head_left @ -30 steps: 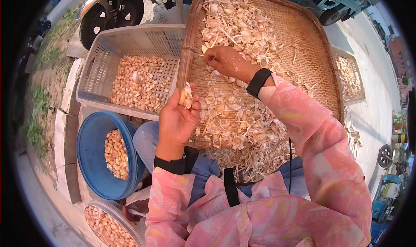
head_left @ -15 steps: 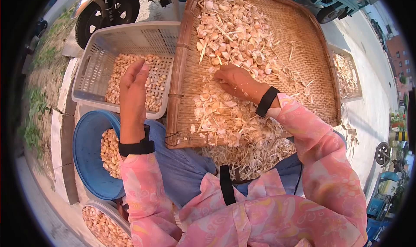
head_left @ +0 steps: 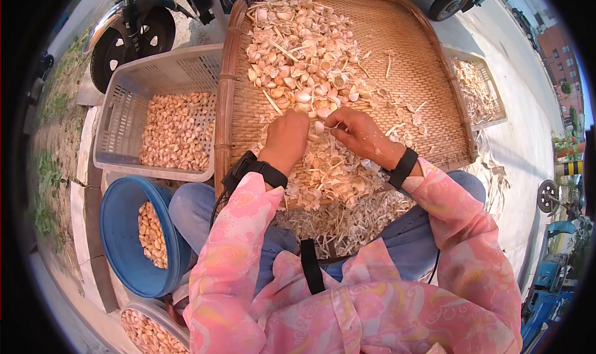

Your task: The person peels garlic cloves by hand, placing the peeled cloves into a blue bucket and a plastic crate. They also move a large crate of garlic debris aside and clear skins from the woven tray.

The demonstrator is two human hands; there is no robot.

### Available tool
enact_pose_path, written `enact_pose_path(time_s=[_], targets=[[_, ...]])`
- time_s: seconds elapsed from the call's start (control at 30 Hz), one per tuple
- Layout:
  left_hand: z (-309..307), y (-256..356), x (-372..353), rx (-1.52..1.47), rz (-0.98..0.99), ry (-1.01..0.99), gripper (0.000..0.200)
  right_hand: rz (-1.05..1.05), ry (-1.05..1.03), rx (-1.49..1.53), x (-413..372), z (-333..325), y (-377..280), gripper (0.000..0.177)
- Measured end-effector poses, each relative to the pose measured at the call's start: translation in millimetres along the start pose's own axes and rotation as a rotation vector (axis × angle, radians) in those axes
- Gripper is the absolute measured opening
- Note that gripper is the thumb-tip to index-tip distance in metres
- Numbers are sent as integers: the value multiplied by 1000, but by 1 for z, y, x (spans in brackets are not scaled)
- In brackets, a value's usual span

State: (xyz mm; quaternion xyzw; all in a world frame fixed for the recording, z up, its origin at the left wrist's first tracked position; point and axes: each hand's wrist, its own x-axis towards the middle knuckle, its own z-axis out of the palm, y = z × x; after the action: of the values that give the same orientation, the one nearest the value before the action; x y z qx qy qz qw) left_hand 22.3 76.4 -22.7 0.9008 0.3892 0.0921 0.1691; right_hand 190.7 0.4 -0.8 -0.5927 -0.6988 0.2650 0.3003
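Across from the crate (head_left: 124,134) comes our left hand (head_left: 287,140), over it half a second ago and now down at the tray (head_left: 410,62) beside our right hand (head_left: 363,138)!

Let's run from the left. Down by our knee sits the blue bucket (head_left: 118,233), pale cloves (head_left: 151,236) heaped toward one side. Just beyond it stands the crate, more cloves spread over its slotted floor.

Next, our left hand: back toward us, fingers curled at the near edge of the pile (head_left: 298,62). We cannot tell whether they grip anything, since the knuckles hide the tips.

Now the gap, and what a tight little gap! One loose clove (head_left: 319,127) shows between the hands. Keeping both sets of fingertips this close should pay off, we reckon: short reaches, little wasted travel.

On to our right hand, thumb and forefinger bent together in a pinch near that clove; whether something sits inside it, we cannot say. A light pinch looks wise, as papery skin would likely slip or tear under a hard squeeze. Working above the loose skins (head_left: 335,174) seems smart too, letting scraps drop among their own kind and away from the pile.
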Motion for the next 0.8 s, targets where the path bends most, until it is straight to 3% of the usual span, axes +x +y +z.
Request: enact_pose_path(time_s=[0.17, 0.27, 0.3, 0.37, 0.43, 0.53, 0.63, 0.7, 0.77, 0.8], targets=[[-13, -24, -17, -144, -64, 1, 21, -150, 58, -159, 5, 17, 0, 15], [-37, -18, -32, -1214, -538, -72, 19, -76, -161, -361, 12, 26, -12, 12], [-42, -18, -40, -1398, -505, -78, 21, -58, -247, -439, 15, 30, -13, 12], [-52, -23, -60, -1766, -428, -74, 23, -43, -225, -459, 18, 33, -18, 9], [-59, -17, -73, -1904, -407, -32, 23, -38, -212, -459, 17, 34, -20, 9], [-66, -7, -85, -2046, -376, 6, 22, -85, -28, -259, 11, 27, -15, 12], [-68, -3, -96, -2144, -321, 34, 20, 142, 18, 522, 20, 26, -6, 15], [-83, 9, -104, -2161, -270, 93, 19, 130, 8, 673, 24, 17, -21, 15], [-118, 38, -121, -2227, -88, 68, 14, 61, 50, 788, 22, 17, -35, 16], [-133, 58, -131, -2228, 95, 82, 12, 64, 55, 842, 20, 16, -43, 16]])
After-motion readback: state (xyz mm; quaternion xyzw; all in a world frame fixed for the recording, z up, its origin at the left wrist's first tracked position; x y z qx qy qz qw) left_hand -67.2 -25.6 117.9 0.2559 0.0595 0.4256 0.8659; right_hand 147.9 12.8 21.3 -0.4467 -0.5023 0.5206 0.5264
